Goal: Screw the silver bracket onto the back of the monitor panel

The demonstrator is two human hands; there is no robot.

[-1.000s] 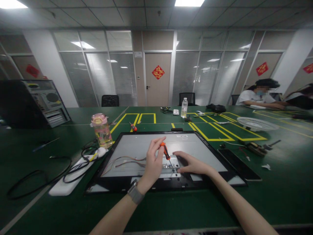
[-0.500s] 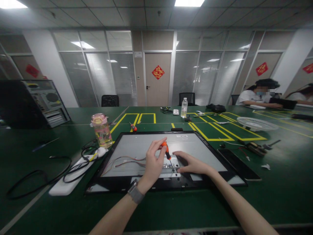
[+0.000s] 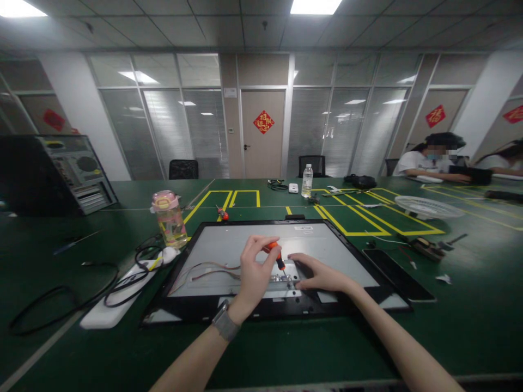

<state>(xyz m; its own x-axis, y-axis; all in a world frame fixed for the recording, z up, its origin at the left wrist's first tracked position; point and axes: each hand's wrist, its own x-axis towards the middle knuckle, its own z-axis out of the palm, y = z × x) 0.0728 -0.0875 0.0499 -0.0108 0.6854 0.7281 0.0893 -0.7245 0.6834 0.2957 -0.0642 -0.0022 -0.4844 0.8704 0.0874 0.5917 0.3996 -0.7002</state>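
A display panel (image 3: 229, 239) with a black frame lies on the green table, its grey metal back facing up. My left hand (image 3: 256, 269) is closed round the orange and black handle of a screwdriver (image 3: 280, 262). The screwdriver leans, its tip down at a small metal bracket (image 3: 292, 270) near the panel's lower middle. On the bracket's right end rests my right hand (image 3: 322, 272), thumb and forefinger curved about its edges. Thin wires (image 3: 204, 267) run left across the panel from beneath my left hand.
Left of the panel are a pink-lidded bottle (image 3: 168, 220), a white power strip (image 3: 112, 305) with black cables, and a computer case (image 3: 77, 169). A black phone (image 3: 398, 275) lies right. Behind stand a red-handled screwdriver (image 3: 223, 214) and water bottle (image 3: 306, 182). People sit far right.
My left hand has shifted slightly left, its grip on the screwdriver handle changing a little. The screwdriver tilts a bit more to the left. My right hand stays in place.
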